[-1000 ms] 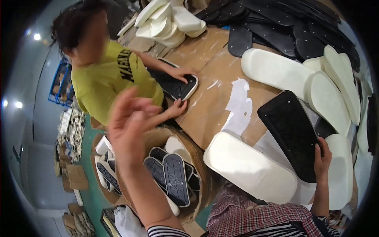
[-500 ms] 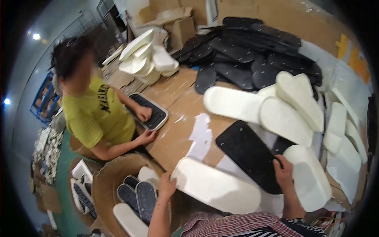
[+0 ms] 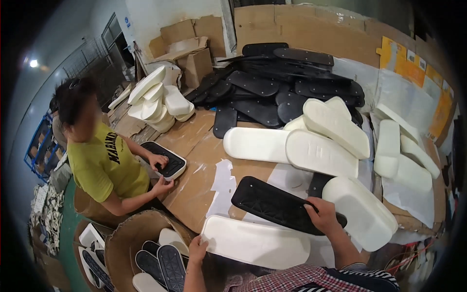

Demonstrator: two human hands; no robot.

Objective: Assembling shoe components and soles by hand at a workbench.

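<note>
My left hand (image 3: pixel 197 250) is closed on the left end of a long white cover (image 3: pixel 255 242) with rounded corners, which lies at the table's near edge. In my right hand (image 3: pixel 323 215) is a long black panel (image 3: pixel 272 204) with rounded ends and a ribbed face. The thumb lies over its right part, and the panel is held tilted just beyond the white cover. Beside my right hand lies another white cover (image 3: pixel 360 211). Part of a second black panel (image 3: pixel 318 185) shows from under it.
More white covers (image 3: pixel 321 153) lie farther back, before a heap of black panels (image 3: pixel 262 82). A co-worker (image 3: pixel 109 155) at the left handles a black-and-white piece (image 3: pixel 168 163). Near my left arm, a cardboard bin (image 3: pixel 119 243) holds finished-looking pieces. Torn white paper (image 3: pixel 221 187) lies mid-table.
My right hand has moved left and turned the black panel, which now lies more crosswise and shows its ribbed face at a slant. My left hand still grips the white cover. The view has shifted.
</note>
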